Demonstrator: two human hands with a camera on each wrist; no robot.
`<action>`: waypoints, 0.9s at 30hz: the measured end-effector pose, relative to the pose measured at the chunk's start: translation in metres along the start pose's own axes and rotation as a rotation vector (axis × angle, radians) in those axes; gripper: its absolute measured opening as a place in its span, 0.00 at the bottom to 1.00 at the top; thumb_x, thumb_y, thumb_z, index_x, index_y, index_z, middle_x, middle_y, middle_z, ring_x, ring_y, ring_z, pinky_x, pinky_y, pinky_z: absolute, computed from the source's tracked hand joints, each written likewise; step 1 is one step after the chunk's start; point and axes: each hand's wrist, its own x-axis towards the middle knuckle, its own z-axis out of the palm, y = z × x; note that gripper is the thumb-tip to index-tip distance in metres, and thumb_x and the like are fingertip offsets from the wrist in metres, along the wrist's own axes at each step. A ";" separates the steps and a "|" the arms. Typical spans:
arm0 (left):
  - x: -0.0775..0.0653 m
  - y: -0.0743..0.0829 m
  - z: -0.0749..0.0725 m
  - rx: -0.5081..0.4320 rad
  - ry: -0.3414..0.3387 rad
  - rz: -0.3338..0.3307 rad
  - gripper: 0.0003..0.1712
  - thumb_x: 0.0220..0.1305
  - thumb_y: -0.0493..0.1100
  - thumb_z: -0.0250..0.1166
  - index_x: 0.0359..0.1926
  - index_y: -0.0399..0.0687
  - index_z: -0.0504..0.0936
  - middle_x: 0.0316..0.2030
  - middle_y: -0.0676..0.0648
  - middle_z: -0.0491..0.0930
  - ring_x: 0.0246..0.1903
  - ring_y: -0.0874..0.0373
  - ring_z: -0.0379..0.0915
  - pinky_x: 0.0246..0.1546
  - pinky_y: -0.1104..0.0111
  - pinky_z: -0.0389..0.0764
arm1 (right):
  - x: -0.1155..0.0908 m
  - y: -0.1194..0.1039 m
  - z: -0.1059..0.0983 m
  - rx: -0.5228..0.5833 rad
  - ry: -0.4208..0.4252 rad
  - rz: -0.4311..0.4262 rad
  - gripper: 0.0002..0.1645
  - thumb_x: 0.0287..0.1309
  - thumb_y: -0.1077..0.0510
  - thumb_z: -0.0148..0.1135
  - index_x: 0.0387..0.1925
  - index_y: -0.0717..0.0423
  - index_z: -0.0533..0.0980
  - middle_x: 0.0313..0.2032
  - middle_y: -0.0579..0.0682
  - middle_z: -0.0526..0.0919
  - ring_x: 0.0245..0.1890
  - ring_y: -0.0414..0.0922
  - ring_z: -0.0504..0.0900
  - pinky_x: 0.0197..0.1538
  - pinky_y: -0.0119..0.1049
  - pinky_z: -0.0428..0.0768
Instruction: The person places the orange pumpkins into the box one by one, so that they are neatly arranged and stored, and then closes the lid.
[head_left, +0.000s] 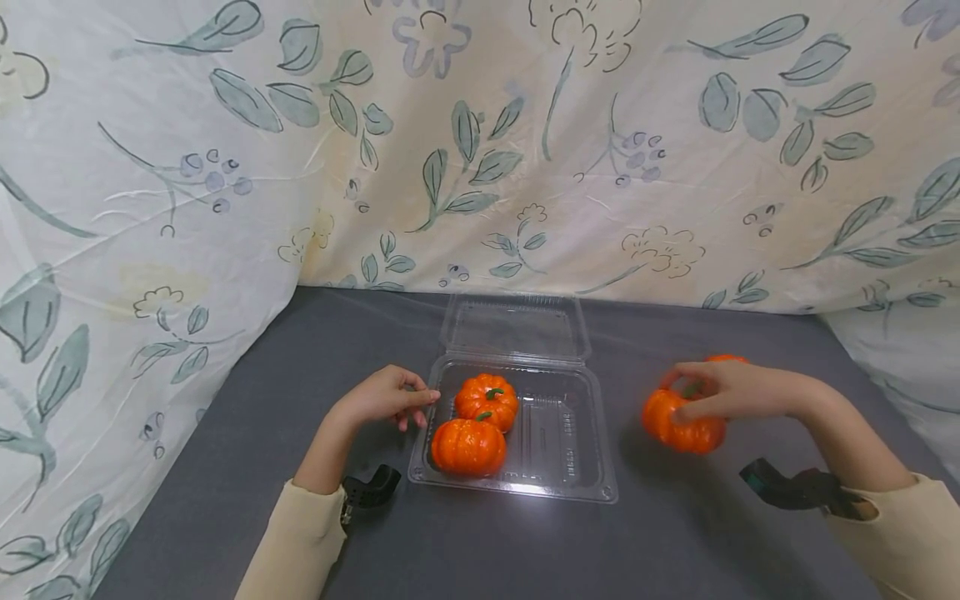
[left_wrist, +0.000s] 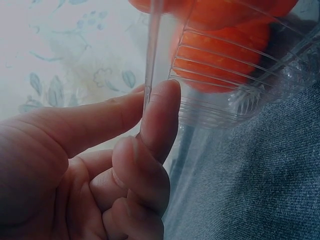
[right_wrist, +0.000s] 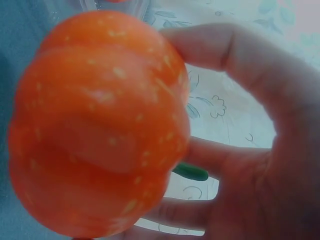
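Observation:
An open clear plastic clamshell container (head_left: 540, 487) lies on the dark cloth, its lid (head_left: 517, 327) folded back. Two small orange pumpkins with green stems sit in its left half: one pumpkin (head_left: 487, 400) behind, another pumpkin (head_left: 468, 447) in front. My left hand (head_left: 386, 396) pinches the container's left rim (left_wrist: 150, 60) between thumb and fingers. To the right of the container, my right hand (head_left: 716, 390) grips a third pumpkin (right_wrist: 100, 125) from above, thumb on one side and fingers on the other. It appears raised off the cloth.
Behind my right hand, another orange pumpkin (head_left: 726, 358) shows partly, mostly hidden by the hand. A floral curtain (head_left: 480, 167) hangs at the back and sides. Dark cloth (head_left: 517, 550) covers the table. A black wrist mount (head_left: 795, 487) sticks out from each sleeve.

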 end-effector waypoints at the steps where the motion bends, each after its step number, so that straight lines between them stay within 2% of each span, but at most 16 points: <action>1: 0.000 0.000 0.000 0.000 0.000 0.000 0.15 0.64 0.48 0.59 0.31 0.40 0.81 0.17 0.49 0.80 0.12 0.59 0.68 0.17 0.67 0.70 | 0.000 -0.001 0.000 -0.004 0.004 -0.008 0.26 0.56 0.47 0.61 0.52 0.55 0.69 0.44 0.51 0.81 0.40 0.45 0.78 0.36 0.39 0.75; 8: 0.000 0.000 0.000 -0.002 0.003 -0.002 0.14 0.64 0.48 0.59 0.31 0.40 0.81 0.17 0.49 0.80 0.12 0.59 0.68 0.17 0.66 0.71 | 0.003 -0.009 0.004 -0.095 0.074 -0.065 0.25 0.54 0.44 0.62 0.50 0.52 0.71 0.46 0.50 0.80 0.45 0.49 0.79 0.39 0.38 0.76; 15: 0.001 -0.001 0.001 0.002 0.007 -0.005 0.15 0.63 0.48 0.60 0.31 0.40 0.81 0.17 0.49 0.80 0.12 0.58 0.68 0.17 0.67 0.70 | 0.007 -0.022 0.007 -0.090 0.087 -0.075 0.26 0.54 0.44 0.62 0.51 0.51 0.71 0.47 0.50 0.77 0.46 0.48 0.77 0.40 0.38 0.76; 21: 0.001 -0.001 0.000 0.001 0.008 -0.008 0.14 0.64 0.47 0.60 0.31 0.40 0.81 0.17 0.49 0.80 0.12 0.58 0.68 0.17 0.67 0.71 | 0.010 -0.037 0.008 -0.151 0.115 -0.121 0.25 0.53 0.43 0.62 0.49 0.49 0.72 0.46 0.49 0.77 0.45 0.47 0.76 0.42 0.39 0.75; 27: 0.002 -0.002 0.000 0.001 0.010 -0.002 0.15 0.63 0.48 0.60 0.31 0.40 0.81 0.17 0.49 0.80 0.12 0.58 0.68 0.18 0.67 0.71 | 0.012 -0.051 0.009 -0.102 0.112 -0.155 0.24 0.52 0.44 0.64 0.49 0.47 0.73 0.46 0.48 0.76 0.46 0.47 0.75 0.42 0.38 0.75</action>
